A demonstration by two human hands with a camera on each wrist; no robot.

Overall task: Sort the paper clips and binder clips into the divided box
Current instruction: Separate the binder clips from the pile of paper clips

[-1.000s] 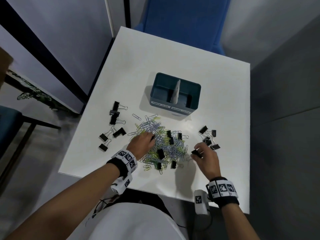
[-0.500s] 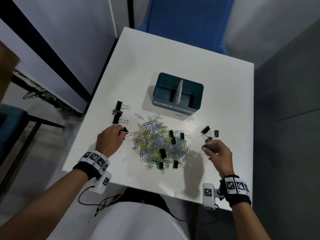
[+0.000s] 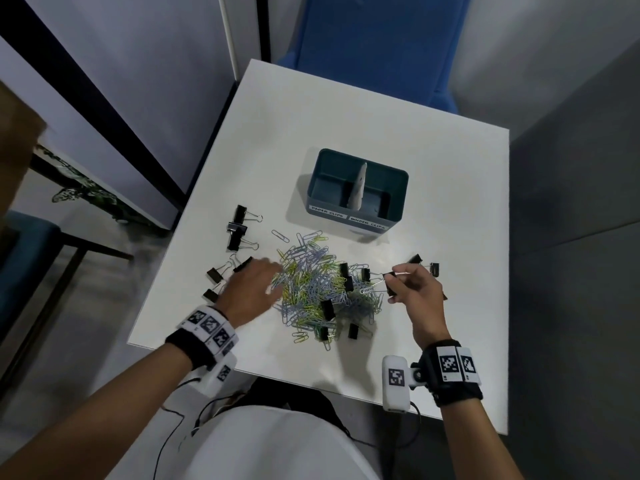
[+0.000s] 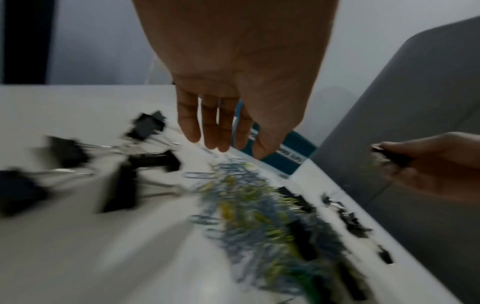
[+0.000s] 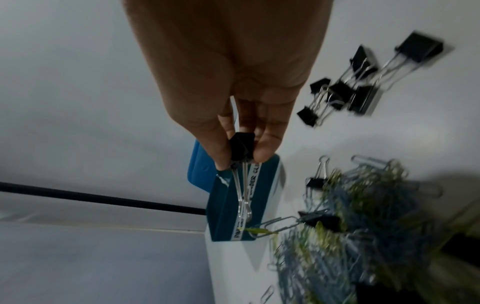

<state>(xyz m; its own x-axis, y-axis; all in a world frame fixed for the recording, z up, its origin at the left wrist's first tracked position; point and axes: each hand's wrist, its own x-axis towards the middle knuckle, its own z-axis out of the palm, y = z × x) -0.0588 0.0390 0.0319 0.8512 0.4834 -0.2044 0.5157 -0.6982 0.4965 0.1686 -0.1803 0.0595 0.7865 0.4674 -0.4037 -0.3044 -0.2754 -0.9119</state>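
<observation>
A heap of blue and yellow paper clips [image 3: 311,282] lies mid-table with several black binder clips [image 3: 327,308] mixed in. The teal divided box [image 3: 398,199] stands behind it, labelled PAPER CLIPS left and BINDER CLIPS right. My left hand [image 3: 272,278] hovers at the heap's left edge, and in the left wrist view the left hand [image 4: 223,144] has straight fingers and holds nothing. My right hand [image 3: 393,277] pinches a black binder clip [image 5: 241,146] above the heap's right edge. The clip's wire handles [image 5: 242,195] hang down with a paper clip [image 5: 258,230] caught on them.
Loose binder clips lie in a group at the left [image 3: 239,230] and another at the right [image 3: 431,266]. The white table [image 3: 433,150] ends close to my body. A blue chair [image 3: 374,46] stands behind the table, and grey floor lies to the right.
My left hand has swung from the left group of binder clips back to the heap, now holding nothing. My right hand has risen from the right group with a binder clip pinched.
</observation>
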